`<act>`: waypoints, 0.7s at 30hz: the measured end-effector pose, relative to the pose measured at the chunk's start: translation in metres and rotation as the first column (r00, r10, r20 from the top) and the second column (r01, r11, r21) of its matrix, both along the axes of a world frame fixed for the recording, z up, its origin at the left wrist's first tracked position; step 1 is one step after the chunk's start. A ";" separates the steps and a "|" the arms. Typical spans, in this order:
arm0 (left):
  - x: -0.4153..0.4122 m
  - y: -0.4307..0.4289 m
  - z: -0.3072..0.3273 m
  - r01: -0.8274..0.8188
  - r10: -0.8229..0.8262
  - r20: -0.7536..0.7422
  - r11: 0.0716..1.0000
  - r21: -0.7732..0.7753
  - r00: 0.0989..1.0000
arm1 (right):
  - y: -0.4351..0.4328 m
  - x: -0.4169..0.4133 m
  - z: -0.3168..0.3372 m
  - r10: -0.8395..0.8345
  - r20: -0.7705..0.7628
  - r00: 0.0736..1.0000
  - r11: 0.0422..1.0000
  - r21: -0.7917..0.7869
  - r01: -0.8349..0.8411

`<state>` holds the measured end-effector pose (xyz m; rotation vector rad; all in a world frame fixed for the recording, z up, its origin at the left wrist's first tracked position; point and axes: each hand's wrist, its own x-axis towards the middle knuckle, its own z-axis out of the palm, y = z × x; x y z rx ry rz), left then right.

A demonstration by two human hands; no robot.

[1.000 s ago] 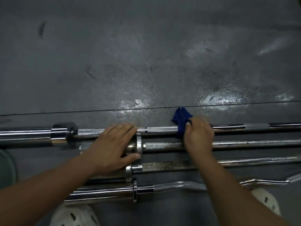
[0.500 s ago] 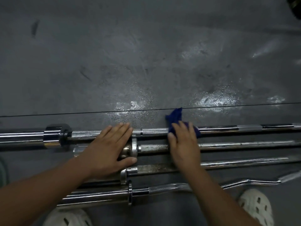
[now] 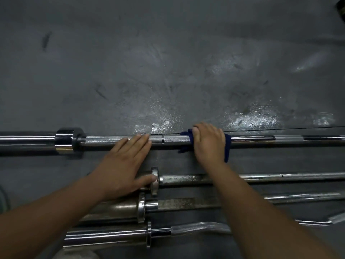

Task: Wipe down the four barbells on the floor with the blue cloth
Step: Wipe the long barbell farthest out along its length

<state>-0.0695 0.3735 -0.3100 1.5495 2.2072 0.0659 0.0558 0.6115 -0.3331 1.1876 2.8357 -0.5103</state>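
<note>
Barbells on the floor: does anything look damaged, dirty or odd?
Yes. The two middle bars show dull, blotchy brown patches on their shafts near the collars, like rust or grime, unlike the bright far bar under the blue cloth. The nearest bar is bent, apparently by design.

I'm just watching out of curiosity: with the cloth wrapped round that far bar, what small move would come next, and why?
Probably slide the right hand, closed over the dark blue cloth, sideways along the far chrome barbell. The cloth already wraps the shaft, the flat left hand steadies the bar, and shaft lies bare on both sides of the cloth.
</note>
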 end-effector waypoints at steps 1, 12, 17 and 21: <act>-0.003 0.003 -0.001 -0.020 0.020 -0.008 1.000 0.004 1.000 | -0.016 -0.012 0.001 -0.036 -0.002 0.999 0.999 0.008 0.036; -0.011 0.016 -0.012 -0.054 0.055 -0.021 0.998 0.016 0.998 | 0.040 0.029 -0.005 -0.041 -0.009 0.999 0.996 0.078 0.042; -0.006 0.016 -0.014 -0.067 0.067 -0.038 0.998 0.002 0.997 | -0.043 -0.037 -0.001 0.081 -0.229 0.970 0.995 -0.046 -0.094; -0.007 0.015 -0.015 -0.050 0.050 -0.039 0.999 0.008 0.998 | -0.026 -0.018 -0.004 0.377 -0.194 0.906 0.924 0.017 -0.381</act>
